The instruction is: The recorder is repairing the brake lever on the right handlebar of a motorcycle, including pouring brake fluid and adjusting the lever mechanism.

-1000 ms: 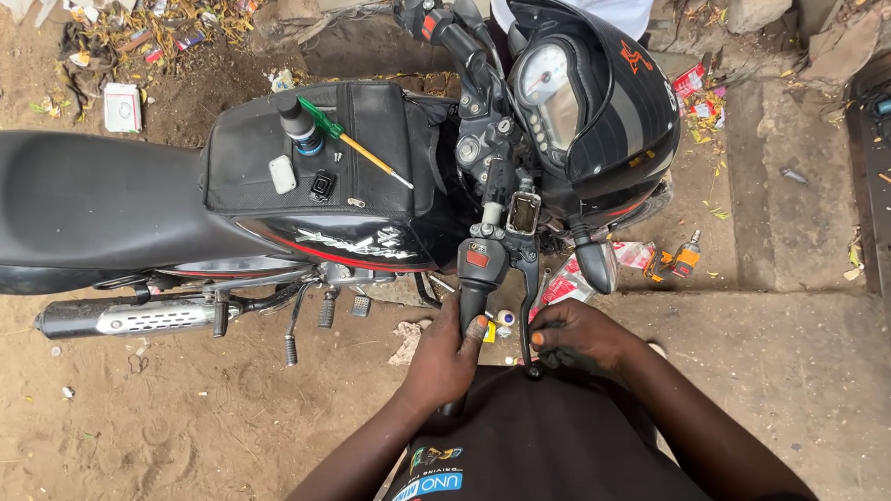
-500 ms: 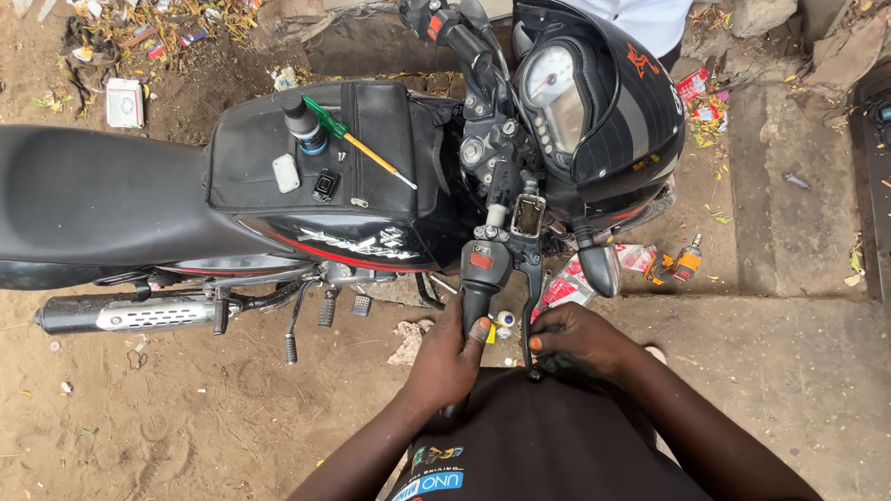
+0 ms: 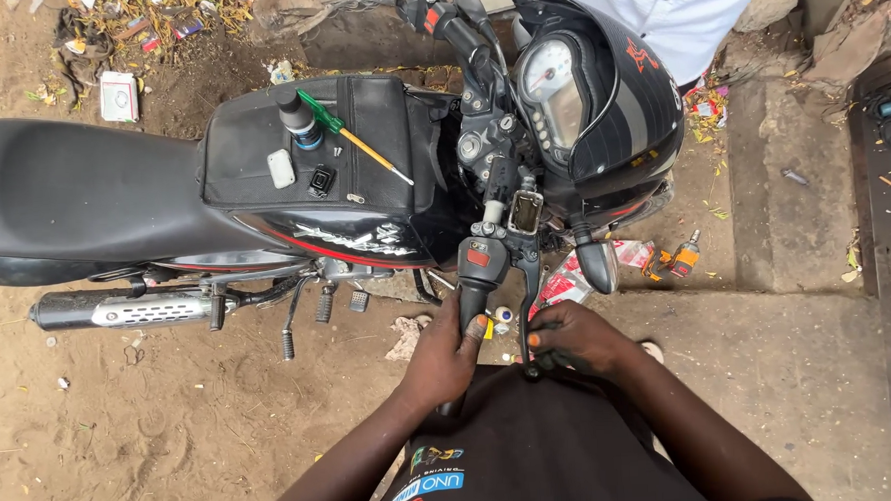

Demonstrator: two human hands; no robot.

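screwdriver (image 3: 355, 137) on tank | spray can (image 3: 300, 122) | exhaust (image 3: 118, 309) | litter (image 3: 118, 95)

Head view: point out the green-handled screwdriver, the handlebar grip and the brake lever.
green-handled screwdriver (image 3: 332, 121): head view, on its green handle, atop the tank.
handlebar grip (image 3: 470, 302): head view, on the bare black part above the left hand.
brake lever (image 3: 524, 307): head view, on the blade above the right hand.

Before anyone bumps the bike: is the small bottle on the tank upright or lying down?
Upright. The small bottle stands on the tank bag with its dark cap facing up towards the camera, and the green-handled screwdriver lies flat right beside it.
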